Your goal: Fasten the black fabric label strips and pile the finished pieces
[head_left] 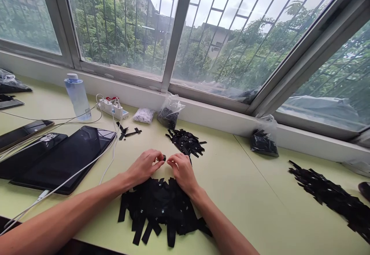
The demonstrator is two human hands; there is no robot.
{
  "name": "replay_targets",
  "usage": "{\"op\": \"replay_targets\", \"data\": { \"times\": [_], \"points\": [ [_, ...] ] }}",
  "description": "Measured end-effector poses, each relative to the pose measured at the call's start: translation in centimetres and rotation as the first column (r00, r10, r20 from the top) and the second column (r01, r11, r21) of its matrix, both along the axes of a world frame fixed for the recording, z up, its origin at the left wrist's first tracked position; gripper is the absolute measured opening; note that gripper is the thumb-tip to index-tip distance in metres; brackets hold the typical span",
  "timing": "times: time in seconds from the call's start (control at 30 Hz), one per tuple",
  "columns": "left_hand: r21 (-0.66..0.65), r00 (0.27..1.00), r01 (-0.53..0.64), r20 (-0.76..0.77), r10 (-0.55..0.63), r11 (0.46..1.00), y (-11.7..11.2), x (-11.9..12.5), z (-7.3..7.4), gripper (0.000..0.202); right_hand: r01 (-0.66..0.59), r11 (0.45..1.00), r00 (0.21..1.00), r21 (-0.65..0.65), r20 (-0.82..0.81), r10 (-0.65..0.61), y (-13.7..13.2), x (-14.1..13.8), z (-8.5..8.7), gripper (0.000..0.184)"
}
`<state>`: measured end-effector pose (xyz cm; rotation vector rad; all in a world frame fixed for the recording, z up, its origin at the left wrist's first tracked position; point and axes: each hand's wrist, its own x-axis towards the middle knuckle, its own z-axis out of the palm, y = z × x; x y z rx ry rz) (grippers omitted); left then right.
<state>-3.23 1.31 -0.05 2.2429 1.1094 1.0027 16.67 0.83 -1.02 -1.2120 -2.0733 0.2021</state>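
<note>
My left hand (pixel 144 166) and my right hand (pixel 182 170) meet over the pale green table (pixel 237 193), fingers pinched together. Between the fingertips sits a small black piece (pixel 163 157), held mainly by the left thumb and forefinger, with the right fingertips close beside it. Under both wrists lies a heap of black strips (pixel 162 208), some with small white marks. A second, smaller pile of black strips (pixel 186 142) lies just beyond my right hand.
Two dark tablets (pixel 66 158) and phones with white cables lie at left, near a clear water bottle (pixel 77 96) and a white power strip (pixel 113 108). Plastic bags (pixel 169 114) of small parts line the window ledge. Another strip pile (pixel 332 197) lies at right.
</note>
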Motion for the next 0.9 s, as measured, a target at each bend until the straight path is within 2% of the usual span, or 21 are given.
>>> {"op": "replay_targets", "data": {
  "times": [0.07,0.17,0.37,0.5,0.7,0.9],
  "points": [
    [-0.075,0.996,0.027,0.090,-0.020,0.997,0.0,-0.1,0.5,0.014,0.015,0.998,0.987,-0.059,-0.160,-0.024,-0.4,0.1,0.7,0.017],
    [-0.144,0.974,0.064,0.226,-0.030,0.987,-0.2,0.0,1.1,0.014,-0.054,0.982,0.920,-0.183,-0.391,-0.022,-1.2,0.1,1.9,0.017],
    [-0.248,0.924,0.130,0.381,-0.027,0.960,-0.7,0.3,1.3,0.024,-0.229,0.919,0.786,-0.322,-0.617,-0.020,-2.6,-0.7,3.2,0.019],
    [-0.258,0.912,0.188,0.403,-0.071,0.948,-0.8,0.4,1.1,0.027,-0.253,0.915,0.748,-0.313,-0.663,-0.020,-2.9,-1.0,3.0,0.016],
    [-0.242,0.905,0.209,0.415,-0.094,0.948,-1.0,0.5,1.0,0.032,-0.125,0.968,0.783,-0.218,-0.620,-0.038,-3.0,-0.7,2.7,0.012],
    [-0.181,0.925,0.180,0.366,-0.104,0.967,-1.2,0.5,1.1,0.031,-0.113,0.974,0.790,-0.194,-0.612,-0.030,-2.9,-0.7,2.8,0.009]
  ]
}}
